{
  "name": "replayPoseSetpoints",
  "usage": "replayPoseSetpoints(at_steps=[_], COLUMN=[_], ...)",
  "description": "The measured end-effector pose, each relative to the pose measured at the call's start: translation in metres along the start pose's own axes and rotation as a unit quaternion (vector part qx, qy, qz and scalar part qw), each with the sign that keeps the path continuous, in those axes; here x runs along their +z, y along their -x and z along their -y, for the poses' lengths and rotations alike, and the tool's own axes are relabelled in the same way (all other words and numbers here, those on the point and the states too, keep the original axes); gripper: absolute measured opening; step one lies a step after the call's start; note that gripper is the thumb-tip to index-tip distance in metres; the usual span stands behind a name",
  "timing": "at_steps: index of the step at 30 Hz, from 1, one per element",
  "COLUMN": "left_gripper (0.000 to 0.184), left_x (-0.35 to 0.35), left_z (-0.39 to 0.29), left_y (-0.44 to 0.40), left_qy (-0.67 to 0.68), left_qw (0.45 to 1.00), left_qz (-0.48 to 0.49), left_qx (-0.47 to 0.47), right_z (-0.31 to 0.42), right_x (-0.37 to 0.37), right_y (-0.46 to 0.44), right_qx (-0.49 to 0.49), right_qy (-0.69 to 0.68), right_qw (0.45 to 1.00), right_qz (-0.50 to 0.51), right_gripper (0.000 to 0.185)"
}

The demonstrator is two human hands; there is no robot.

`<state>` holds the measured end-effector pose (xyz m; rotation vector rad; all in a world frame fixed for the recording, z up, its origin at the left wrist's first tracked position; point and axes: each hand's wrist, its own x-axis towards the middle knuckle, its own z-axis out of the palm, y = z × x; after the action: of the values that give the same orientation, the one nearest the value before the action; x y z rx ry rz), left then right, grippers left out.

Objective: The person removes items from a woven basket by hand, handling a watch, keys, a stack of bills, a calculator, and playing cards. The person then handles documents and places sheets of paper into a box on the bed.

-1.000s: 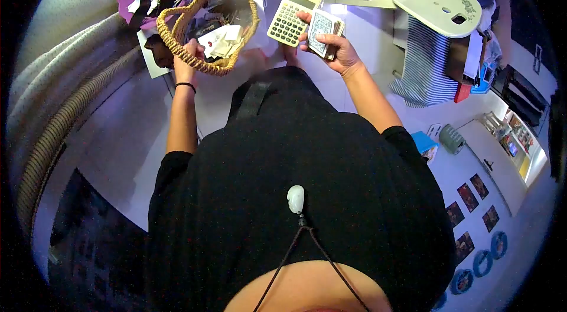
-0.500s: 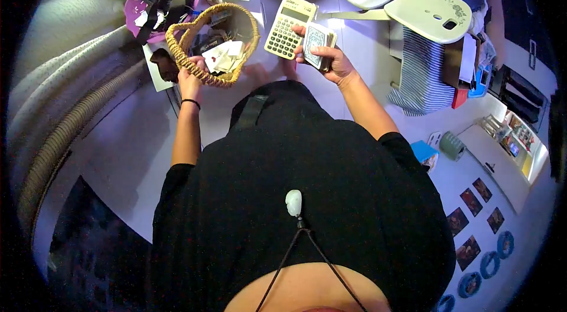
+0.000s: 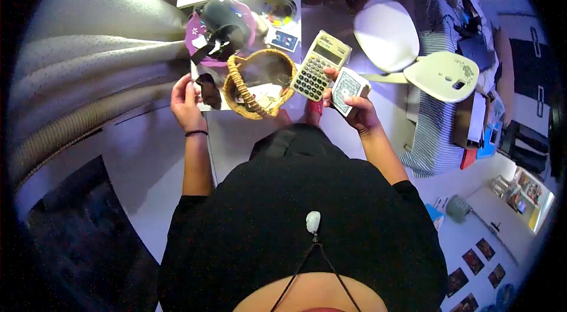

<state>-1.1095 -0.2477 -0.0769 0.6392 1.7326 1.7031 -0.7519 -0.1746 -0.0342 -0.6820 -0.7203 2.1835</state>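
My right hand (image 3: 360,112) grips a stack of playing cards (image 3: 347,92), with a patterned back facing up. The same hand's fingers reach the lower edge of a beige calculator (image 3: 322,67), which is just beyond the cards. My left hand (image 3: 188,102) is at the table's left edge, beside a dark brown object (image 3: 208,91). Its fingers are bent together, and whatever lies between them is hidden. Between my hands is a woven basket (image 3: 277,55) with a looped handle; pale cards or papers show inside it.
A purple basket (image 3: 195,37) full of dark items stands beyond the woven one. A blue card (image 3: 283,40) lies near a round clear container (image 3: 279,11). To the right are a white seat (image 3: 387,34), a cream chair part (image 3: 442,77) and a striped cloth (image 3: 437,129).
My left hand has let go of the woven basket's rim and moved left to the table edge. My right hand still holds the cards. The view has shifted, so more of the table's far side shows.
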Motion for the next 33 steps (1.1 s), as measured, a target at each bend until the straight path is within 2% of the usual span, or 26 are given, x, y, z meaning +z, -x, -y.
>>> replayPoseSetpoints(at_steps=[1,4,5,7,10,15,17,21,23,24,25,27,30,31,33], left_gripper=[0.021,0.026,0.029,0.032,0.036,0.034,0.034,0.033,0.033,0.034,0.038,0.039,0.037,0.037,0.037], left_x=[0.014,0.054,0.062,0.078,0.087,0.096,0.101,0.113,0.118,0.125,0.120,0.122,0.125,0.140,0.157], left_z=[-0.027,-0.082,-0.089,-0.105,-0.112,-0.107,-0.090,-0.091,-0.088,-0.099,-0.087,-0.079,-0.069,-0.069,-0.066], left_y=[0.012,0.007,0.013,0.029,0.040,0.054,0.056,0.068,0.075,0.080,0.073,0.075,0.078,0.085,0.098], left_qy=[0.003,0.010,0.012,0.008,0.051,0.078,0.031,0.063,0.091,0.005,0.071,0.110,0.079,0.073,0.068], left_qw=[0.999,0.972,0.958,0.937,0.902,0.887,0.901,0.889,0.896,0.912,0.884,0.883,0.889,0.885,0.877], left_qz=[0.036,0.235,0.283,0.347,0.416,0.426,0.418,0.406,0.386,0.378,0.413,0.409,0.417,0.424,0.434], left_qx=[0.015,-0.026,-0.046,-0.051,-0.100,-0.161,-0.111,-0.203,-0.202,-0.160,-0.207,-0.203,-0.175,-0.178,-0.193], right_z=[0.004,0.017,0.023,0.027,0.031,0.032,0.037,0.045,0.048,0.048,0.042,0.034,0.012,0.013,-0.005], right_x=[0.009,0.049,0.053,0.060,0.076,0.078,0.069,0.060,0.050,0.033,0.016,-0.020,-0.079,-0.089,-0.122], right_y=[0.003,-0.026,-0.028,-0.028,-0.022,-0.006,-0.001,0.020,0.040,0.050,0.063,0.084,0.120,0.145,0.184], right_qx=[-0.024,-0.034,-0.014,-0.025,-0.030,-0.050,-0.031,-0.036,-0.079,-0.077,-0.078,-0.072,-0.092,-0.094,-0.055], right_qy=[0.011,0.019,0.027,0.023,0.031,0.026,0.039,0.110,0.102,0.082,0.061,0.027,0.033,-0.010,-0.007], right_qw=[1.000,0.999,0.999,0.995,0.995,0.995,0.993,0.992,0.991,0.994,0.995,0.997,0.982,0.978,0.941], right_qz=[0.007,-0.010,0.045,0.094,0.093,0.081,0.104,0.056,0.033,0.001,-0.027,-0.022,-0.160,-0.185,-0.334], right_gripper=[0.072,0.078,0.080,0.081,0.082,0.072,0.069,0.059,0.048,0.043,0.038,0.029,0.026,0.029,0.034])
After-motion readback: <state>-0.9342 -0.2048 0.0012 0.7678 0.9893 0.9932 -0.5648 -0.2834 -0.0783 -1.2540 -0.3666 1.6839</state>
